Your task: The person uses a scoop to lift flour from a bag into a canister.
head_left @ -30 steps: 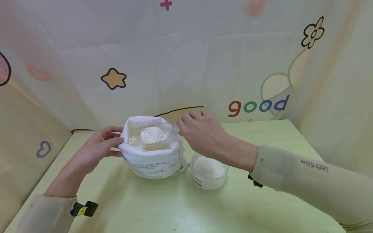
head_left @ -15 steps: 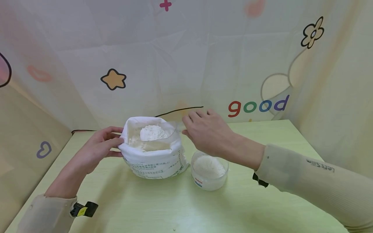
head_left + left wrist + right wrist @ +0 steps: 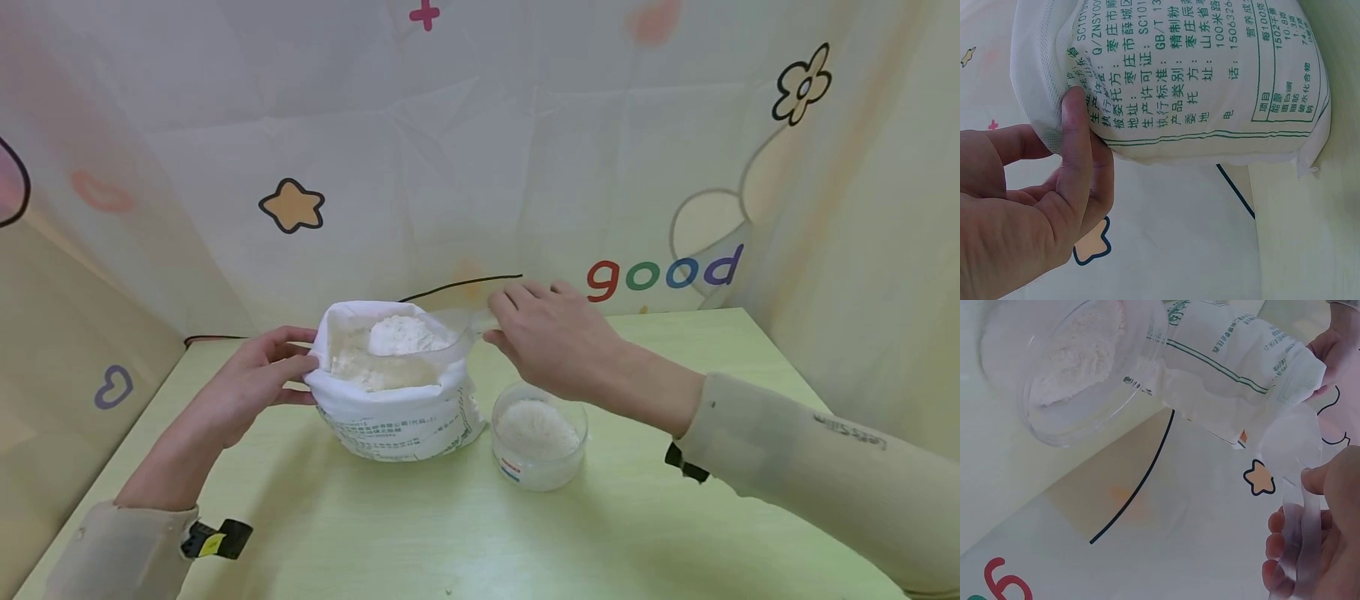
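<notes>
A white flour bag point(image 3: 397, 425) with green print stands at the left of the table, its top folded down and pale flour inside. My left hand point(image 3: 258, 375) pinches the folded rim at its left side; in the left wrist view a finger lies on the bag's printed face point(image 3: 1210, 81). My right hand point(image 3: 551, 346) grips the handle of a clear plastic scoop point(image 3: 1291, 440), thumb laid along it. The scoop's bowl, heaped with white flour point(image 3: 405, 335), is over the bag's mouth, near its right rim. Right of the bag stands a clear round bowl point(image 3: 517, 473) with flour in it.
The pale green table point(image 3: 450, 542) ends at the back against a printed curtain point(image 3: 480, 167), with more curtain at both sides. The bowl sits close beside the bag, below my right hand and wrist.
My right hand has moved to the right, drawing the loaded scoop toward the bag's right rim and tilting it slightly. My left hand, the bag and the bowl have stayed in place.
</notes>
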The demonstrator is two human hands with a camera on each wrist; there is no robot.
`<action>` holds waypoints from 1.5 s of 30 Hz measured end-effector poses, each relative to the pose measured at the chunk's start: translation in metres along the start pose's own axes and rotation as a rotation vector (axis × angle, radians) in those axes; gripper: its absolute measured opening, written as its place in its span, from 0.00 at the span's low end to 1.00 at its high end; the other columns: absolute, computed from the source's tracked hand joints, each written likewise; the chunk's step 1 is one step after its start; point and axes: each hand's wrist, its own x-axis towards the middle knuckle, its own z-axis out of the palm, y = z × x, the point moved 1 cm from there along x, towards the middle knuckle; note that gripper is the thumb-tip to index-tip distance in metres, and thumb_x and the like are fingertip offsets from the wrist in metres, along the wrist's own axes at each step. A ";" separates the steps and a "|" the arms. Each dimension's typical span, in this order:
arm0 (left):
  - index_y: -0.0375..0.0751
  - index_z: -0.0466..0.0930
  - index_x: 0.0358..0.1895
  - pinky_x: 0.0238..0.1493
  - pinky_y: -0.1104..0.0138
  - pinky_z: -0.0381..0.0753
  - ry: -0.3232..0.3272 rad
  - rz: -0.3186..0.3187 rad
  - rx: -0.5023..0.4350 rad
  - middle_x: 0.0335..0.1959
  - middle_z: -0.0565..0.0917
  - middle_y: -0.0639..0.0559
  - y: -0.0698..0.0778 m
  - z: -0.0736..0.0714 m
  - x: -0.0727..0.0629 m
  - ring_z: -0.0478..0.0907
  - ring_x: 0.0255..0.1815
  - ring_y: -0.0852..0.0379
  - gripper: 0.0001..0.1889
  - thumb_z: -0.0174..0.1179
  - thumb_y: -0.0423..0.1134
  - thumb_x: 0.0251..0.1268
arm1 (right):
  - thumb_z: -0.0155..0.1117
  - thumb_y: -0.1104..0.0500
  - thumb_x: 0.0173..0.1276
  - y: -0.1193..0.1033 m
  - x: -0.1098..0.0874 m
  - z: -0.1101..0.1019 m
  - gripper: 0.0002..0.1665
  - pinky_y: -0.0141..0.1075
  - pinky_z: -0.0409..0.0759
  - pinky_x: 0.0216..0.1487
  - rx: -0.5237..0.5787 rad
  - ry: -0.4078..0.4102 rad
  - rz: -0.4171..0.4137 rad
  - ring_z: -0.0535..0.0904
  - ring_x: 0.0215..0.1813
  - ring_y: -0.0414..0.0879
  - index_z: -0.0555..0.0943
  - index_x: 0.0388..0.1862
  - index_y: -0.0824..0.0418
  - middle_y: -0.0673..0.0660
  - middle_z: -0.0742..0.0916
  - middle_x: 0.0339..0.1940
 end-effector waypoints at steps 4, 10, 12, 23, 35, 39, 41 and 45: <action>0.28 0.62 0.73 0.48 0.62 0.87 0.000 0.000 0.001 0.62 0.73 0.32 0.000 0.000 0.000 0.82 0.48 0.54 0.26 0.53 0.37 0.81 | 0.59 0.48 0.79 0.005 -0.004 -0.001 0.17 0.39 0.71 0.35 0.006 0.028 0.000 0.75 0.36 0.49 0.76 0.44 0.62 0.52 0.76 0.32; 0.28 0.61 0.73 0.48 0.62 0.87 0.000 -0.002 0.003 0.62 0.72 0.32 0.001 0.001 0.000 0.82 0.48 0.54 0.26 0.53 0.37 0.81 | 0.61 0.49 0.78 0.011 -0.011 -0.001 0.16 0.38 0.71 0.35 0.027 0.058 -0.002 0.76 0.38 0.50 0.77 0.46 0.63 0.53 0.78 0.34; 0.28 0.61 0.73 0.48 0.62 0.87 0.001 -0.003 0.006 0.62 0.72 0.32 0.001 0.001 0.000 0.82 0.48 0.53 0.26 0.53 0.37 0.81 | 0.61 0.50 0.78 0.013 -0.014 -0.001 0.16 0.39 0.73 0.35 0.038 0.068 -0.005 0.77 0.38 0.51 0.78 0.48 0.63 0.54 0.79 0.35; 0.28 0.61 0.73 0.49 0.61 0.87 0.000 -0.013 0.010 0.62 0.72 0.32 0.001 0.002 0.000 0.81 0.48 0.53 0.26 0.53 0.37 0.81 | 0.62 0.51 0.78 0.022 -0.024 -0.001 0.17 0.39 0.75 0.34 0.031 0.111 -0.008 0.79 0.42 0.53 0.78 0.49 0.65 0.57 0.82 0.40; 0.28 0.62 0.72 0.49 0.60 0.87 0.001 -0.003 0.006 0.61 0.73 0.31 0.002 0.001 0.000 0.82 0.48 0.53 0.25 0.53 0.37 0.81 | 0.62 0.52 0.78 0.034 -0.040 -0.002 0.17 0.43 0.78 0.41 0.045 0.108 0.020 0.80 0.44 0.53 0.78 0.51 0.66 0.58 0.82 0.41; 0.28 0.62 0.72 0.49 0.60 0.87 0.003 -0.005 0.012 0.61 0.72 0.31 0.002 0.001 -0.001 0.83 0.48 0.52 0.25 0.53 0.38 0.81 | 0.63 0.52 0.77 0.037 -0.047 -0.003 0.18 0.43 0.79 0.41 0.047 0.100 0.039 0.80 0.45 0.53 0.78 0.52 0.66 0.58 0.83 0.43; 0.28 0.61 0.73 0.49 0.60 0.87 0.001 -0.003 0.012 0.61 0.72 0.31 0.002 0.001 -0.001 0.83 0.48 0.52 0.26 0.53 0.38 0.81 | 0.64 0.52 0.77 0.039 -0.050 -0.004 0.19 0.44 0.79 0.42 0.050 0.100 0.050 0.80 0.46 0.54 0.78 0.53 0.66 0.58 0.83 0.44; 0.28 0.60 0.74 0.49 0.60 0.88 -0.004 -0.005 0.010 0.62 0.72 0.32 0.000 0.002 0.000 0.82 0.48 0.53 0.27 0.54 0.38 0.81 | 0.64 0.52 0.76 0.043 -0.058 -0.004 0.19 0.43 0.77 0.38 0.058 0.103 0.074 0.80 0.46 0.53 0.78 0.53 0.66 0.59 0.84 0.45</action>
